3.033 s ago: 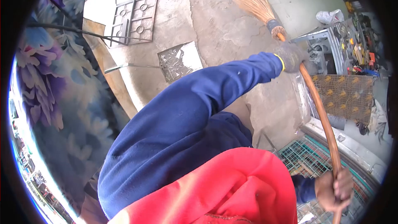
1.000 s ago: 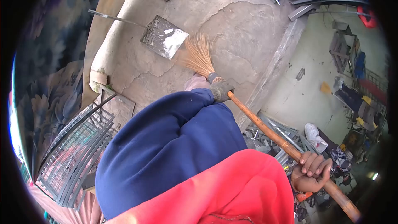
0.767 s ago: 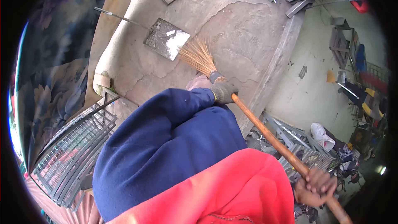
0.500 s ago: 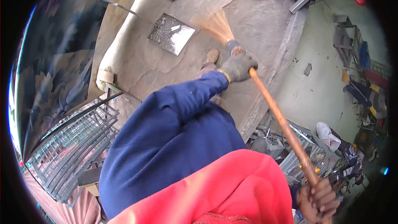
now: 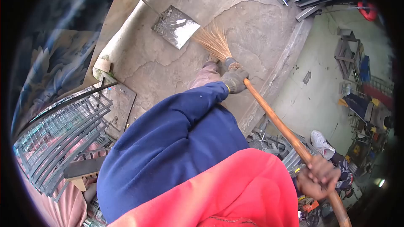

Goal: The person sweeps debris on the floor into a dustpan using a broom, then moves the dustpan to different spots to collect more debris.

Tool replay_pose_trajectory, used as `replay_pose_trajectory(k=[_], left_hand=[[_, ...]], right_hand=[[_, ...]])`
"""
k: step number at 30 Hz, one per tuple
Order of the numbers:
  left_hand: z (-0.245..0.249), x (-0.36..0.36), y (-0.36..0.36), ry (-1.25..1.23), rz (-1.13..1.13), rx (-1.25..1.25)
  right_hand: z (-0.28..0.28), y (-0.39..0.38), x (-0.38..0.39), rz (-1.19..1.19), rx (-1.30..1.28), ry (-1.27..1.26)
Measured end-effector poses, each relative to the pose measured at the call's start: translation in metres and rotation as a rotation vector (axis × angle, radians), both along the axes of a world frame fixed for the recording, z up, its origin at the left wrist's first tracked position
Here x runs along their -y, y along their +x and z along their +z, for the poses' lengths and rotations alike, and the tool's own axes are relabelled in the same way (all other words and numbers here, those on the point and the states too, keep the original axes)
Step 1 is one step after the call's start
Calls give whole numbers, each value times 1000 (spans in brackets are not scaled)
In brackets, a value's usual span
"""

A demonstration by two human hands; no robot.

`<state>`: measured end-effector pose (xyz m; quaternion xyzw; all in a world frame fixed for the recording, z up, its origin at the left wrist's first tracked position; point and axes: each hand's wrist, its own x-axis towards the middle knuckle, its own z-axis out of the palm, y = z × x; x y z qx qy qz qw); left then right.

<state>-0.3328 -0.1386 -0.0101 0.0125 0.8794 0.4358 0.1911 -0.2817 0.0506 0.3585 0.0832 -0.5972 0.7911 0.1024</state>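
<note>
Left hand (image 5: 235, 80) and right hand (image 5: 317, 176) grip the broom (image 5: 273, 117), bristles (image 5: 213, 42) swung back beside the dustpan (image 5: 176, 26).

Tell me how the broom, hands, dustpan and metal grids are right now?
broom: tilted, bristles down on the floor by the dustpan.
left hand: gloved, shut round the broom near the bristles.
right hand: bare, shut round the handle's upper part.
dustpan: flat on the floor, scraps on it.
metal grids: stacked, tilted.
</note>
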Motion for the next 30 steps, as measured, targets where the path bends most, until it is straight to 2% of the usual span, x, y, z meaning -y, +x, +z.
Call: replay_pose_trajectory(k=[1,3,4,6,9,11,13,14,15,16,17,18,19,20,21,23,24,26,28,30], left_hand=[[15,-5,2,-3,-5,-4],[41,-12,-2,10,-228,-164],[61,-14,-7,5,-241,-172],[98,-16,-13,219,-354,-174],[112,-33,-25,271,-432,-259],[116,-50,-33,255,-488,-248],[120,-63,-36,242,-567,-248],[123,-69,-37,190,-644,-252],[123,-73,-36,139,-730,-256],[114,-75,-37,88,-788,-230],[85,-68,-35,82,-827,-233],[42,-57,-27,73,-772,-212],[17,-44,-10,69,-713,-180],[-2,-23,6,18,-766,-70],[-9,7,22,-34,-817,36],[-20,58,55,-19,-804,3],[-9,78,67,-9,-824,3],[31,113,76,11,-933,-37],[87,130,74,109,-970,-107],[122,140,73,299,-1061,-150]], right_hand=[[14,11,-14,-44,-32,4],[39,36,-41,-114,-139,17],[53,47,-48,-75,-160,1],[79,71,-62,-94,-187,52],[99,91,-76,-58,-242,146],[98,100,-78,-52,-238,204],[94,110,-72,-180,-148,394],[80,109,-65,-258,-187,447],[59,118,-69,-275,-199,352],[36,125,-64,-297,-214,260],[2,134,-50,-394,-166,230],[-23,123,-20,-478,-111,202],[-37,99,23,-350,-175,29],[-48,103,41,-377,-44,-37],[-53,101,52,-404,-41,-33],[-59,101,74,-463,149,-174],[-54,107,83,-546,165,-229],[-32,143,78,-459,61,-334],[13,178,100,-663,25,-164],[57,236,106,-680,-40,-41]])
